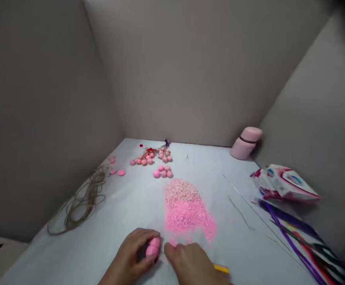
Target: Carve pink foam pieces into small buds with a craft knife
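My left hand is at the near edge of the pale table, fingers curled around a small pink ball. My right hand lies just right of it, fingertips touching the ball and a few pink crumbs; a yellow object pokes out from under it. Right beyond both hands spreads a heap of pink granules, paler at its far end.
Finished pink balls and clusters tied with twine lie at the back. A coil of brown twine sits left. Thin wires, coloured pipe cleaners, a packet and a pink bottle lie right. Cardboard walls enclose the table.
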A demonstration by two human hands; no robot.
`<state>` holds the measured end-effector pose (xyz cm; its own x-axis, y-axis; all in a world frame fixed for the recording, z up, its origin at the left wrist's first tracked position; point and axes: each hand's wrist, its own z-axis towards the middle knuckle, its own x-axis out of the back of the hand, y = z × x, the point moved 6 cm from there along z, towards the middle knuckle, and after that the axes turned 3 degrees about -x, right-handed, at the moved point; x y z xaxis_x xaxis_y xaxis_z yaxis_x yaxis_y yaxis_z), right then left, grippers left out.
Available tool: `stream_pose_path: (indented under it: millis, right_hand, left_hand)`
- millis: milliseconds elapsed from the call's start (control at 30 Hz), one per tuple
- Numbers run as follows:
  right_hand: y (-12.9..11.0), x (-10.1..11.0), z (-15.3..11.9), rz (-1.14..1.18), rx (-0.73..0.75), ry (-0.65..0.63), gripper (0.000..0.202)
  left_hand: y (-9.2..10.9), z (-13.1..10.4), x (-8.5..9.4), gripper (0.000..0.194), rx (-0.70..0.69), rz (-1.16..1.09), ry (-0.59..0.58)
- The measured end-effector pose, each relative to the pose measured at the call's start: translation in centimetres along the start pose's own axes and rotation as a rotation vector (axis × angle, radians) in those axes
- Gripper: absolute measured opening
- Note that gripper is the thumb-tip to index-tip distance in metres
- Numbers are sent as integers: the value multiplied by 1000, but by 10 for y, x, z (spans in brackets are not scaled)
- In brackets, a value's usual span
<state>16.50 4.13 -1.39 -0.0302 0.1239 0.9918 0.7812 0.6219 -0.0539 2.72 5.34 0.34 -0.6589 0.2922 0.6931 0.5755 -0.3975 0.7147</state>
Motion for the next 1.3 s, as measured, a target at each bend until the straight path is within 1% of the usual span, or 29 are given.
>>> stream_pose_path:
  millis: [133,267,400,600,900,1300]
  right_hand:
    - [-3,1,1,-8,-14,26,32]
    - [5,-5,-7,-9,-44,56,38]
    - [9,-10,-11,-8,-60,71,34]
    - [3,-6,-4,13,-51,52,32]
    - [4,-6,-3,27,-35,-11,29]
    - [3,-2,0,49,-51,-62,32]
  left_hand:
    - [-2,-2,-2,30,-28,9,14]
    - [-1,-1,0,32,-35,9,33]
    - [0,-1,1,33,-52,4,45]
    - [1,-3,0,33,-91,9,65]
    - [6,-2,4,36,-156,31,107]
    - [7,-4,4,38,-181,55,112]
